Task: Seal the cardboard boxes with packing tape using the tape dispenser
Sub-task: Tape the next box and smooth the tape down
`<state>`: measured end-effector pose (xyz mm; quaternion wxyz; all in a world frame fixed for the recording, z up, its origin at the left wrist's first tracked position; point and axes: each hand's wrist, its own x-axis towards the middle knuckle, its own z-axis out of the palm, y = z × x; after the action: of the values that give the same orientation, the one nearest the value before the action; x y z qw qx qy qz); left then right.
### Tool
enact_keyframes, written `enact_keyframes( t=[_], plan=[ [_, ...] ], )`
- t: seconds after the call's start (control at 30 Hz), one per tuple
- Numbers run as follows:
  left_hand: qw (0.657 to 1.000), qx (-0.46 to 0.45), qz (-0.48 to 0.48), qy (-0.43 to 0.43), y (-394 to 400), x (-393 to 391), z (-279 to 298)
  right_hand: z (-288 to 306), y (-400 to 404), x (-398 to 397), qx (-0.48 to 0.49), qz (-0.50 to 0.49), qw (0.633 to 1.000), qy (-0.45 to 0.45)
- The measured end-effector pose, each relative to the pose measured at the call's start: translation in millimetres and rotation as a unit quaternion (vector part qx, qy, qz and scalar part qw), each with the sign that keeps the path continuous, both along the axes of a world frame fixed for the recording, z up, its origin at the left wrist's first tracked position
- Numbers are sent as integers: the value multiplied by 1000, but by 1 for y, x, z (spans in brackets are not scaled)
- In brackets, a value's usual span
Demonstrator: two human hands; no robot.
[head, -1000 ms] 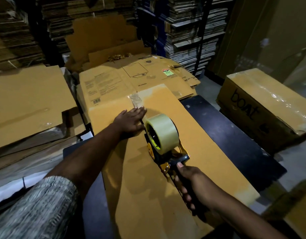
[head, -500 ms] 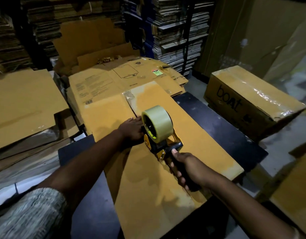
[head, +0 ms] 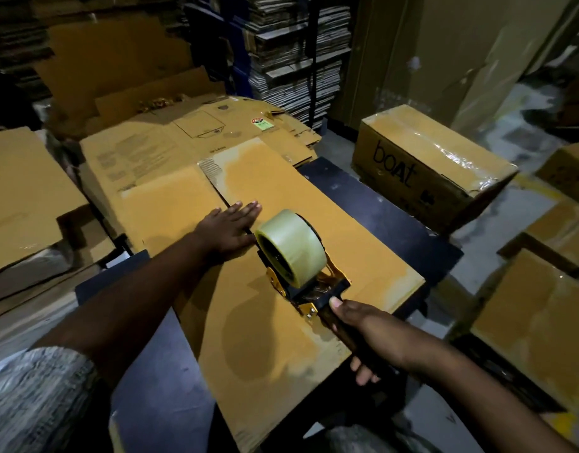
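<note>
the right hand (head: 376, 331) is curled tight round the dark handle of the tape dispenser (head: 298, 266), thumb up against the frame, with the roll of clear tape (head: 289, 243) standing just ahead of the knuckles. the dispenser's front end sits on the flattened cardboard box (head: 265, 322) that lies across the dark table (head: 396, 220). the left hand (head: 229, 227) lies flat on the same box, fingers straight and pressing down, just to the left of the roll and beside the seam (head: 216, 191) where the two panels meet.

the step looks like running tape along that seam. to do it well, the person should keep the flat hand pinning the cardboard so it does not slide, hold the dispenser low so the tape beds down, and draw it back in one straight, even pull. whether tape is already stuck to the board cannot be told in this dim light.

beyond the left hand's fingertips lies a stack of flattened cartons (head: 183, 148). well off to the right of the gripping hand stands a sealed box marked boat (head: 428, 158). nothing lies in the dispenser's path.
</note>
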<state>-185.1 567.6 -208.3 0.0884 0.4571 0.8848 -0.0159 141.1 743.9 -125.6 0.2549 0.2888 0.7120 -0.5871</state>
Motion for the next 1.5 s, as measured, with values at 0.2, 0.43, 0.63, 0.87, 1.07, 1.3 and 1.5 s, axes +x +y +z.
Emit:
enact_keyframes(
  t=[0.2, 0.43, 0.63, 0.87, 1.07, 1.3, 1.5],
  plan=[
    [1000, -1, 7, -4, 1, 2, 3, -5, 2, 2, -24, -51, 998, 26],
    [992, 10, 86, 97, 2, -10, 14, -5, -3, -30, -8, -47, 998, 43],
    [991, 107, 84, 8, -3, 7, 22, -2, -11, -91, 3, -39, 998, 48],
    [993, -89, 76, 12, -15, -8, 18, 5, -16, -119, 17, 26, 999, -4],
    [991, -100, 28, 79, -24, -6, 9, 0, -13, -81, 0, 14, 1000, 20],
    [995, -77, 46, 45, -26, -11, 5, -5, -2, -52, -21, -14, 998, 59],
    [995, 14, 100, -26, -24, -13, 2, -12, 7, -17, -23, -41, 994, 101]
  ],
)
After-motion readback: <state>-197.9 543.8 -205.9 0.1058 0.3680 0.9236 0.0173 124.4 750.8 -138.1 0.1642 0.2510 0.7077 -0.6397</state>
